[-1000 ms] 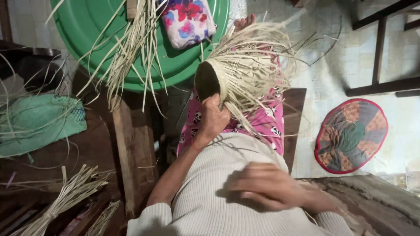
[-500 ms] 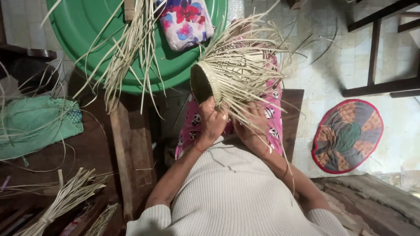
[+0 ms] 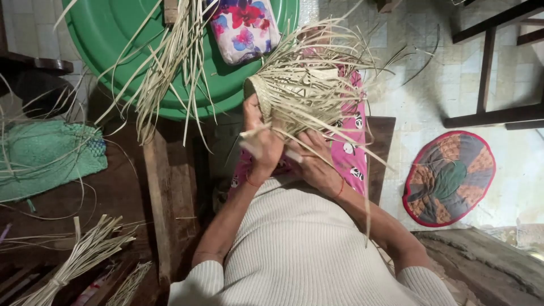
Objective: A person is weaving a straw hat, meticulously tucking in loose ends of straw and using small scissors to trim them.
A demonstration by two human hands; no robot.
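Item: half-woven straw basket (image 3: 294, 93), centre of the frame just above middle, held over my lap, loose strands fanning out to the right and downward.

Left hand (image 3: 262, 144): closed around the basket's near rim, thumb side up, with one flat strand pinched across the fingers.

Right hand (image 3: 317, 161): fingers curled up under the basket's lower edge, gripping the trailing strands there (how tightly, I cannot tell).

Step in hand, as I judge it: weaving the side wall, one strand being worked through the others. The next move would call for a steady hold on the rim with the left while the right threads and pulls the strand snug, without kinking it.

Containers:
- Green plastic tub (image 3: 113, 45), upper left of the frame. Holds a sheaf of loose straw strips (image 3: 170, 73) hanging over its edge, and a flowered cloth pouch (image 3: 246, 28) at its right side.

Other:
- Tied straw bundle (image 3: 79, 260), lower left.
- Green woven mat (image 3: 45, 158), left edge.
- Round patchwork mat (image 3: 450, 178), right, on the tiled floor.
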